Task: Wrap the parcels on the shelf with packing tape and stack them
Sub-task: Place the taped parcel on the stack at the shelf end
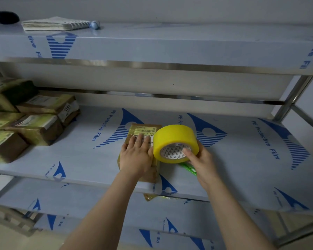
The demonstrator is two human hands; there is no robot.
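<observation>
Frame centre: left hand (pixel 136 156), fingers straight, presses 1 small brown tape-glossed cardboard parcel (pixel 145 128) onto the film-covered steel shelf (pixel 242 168). Right hand (pixel 200 160) grips the wide yellow packing-tape roll (pixel 174 139). Parcel probably light, stiff, slippery; hold its edges.
</observation>
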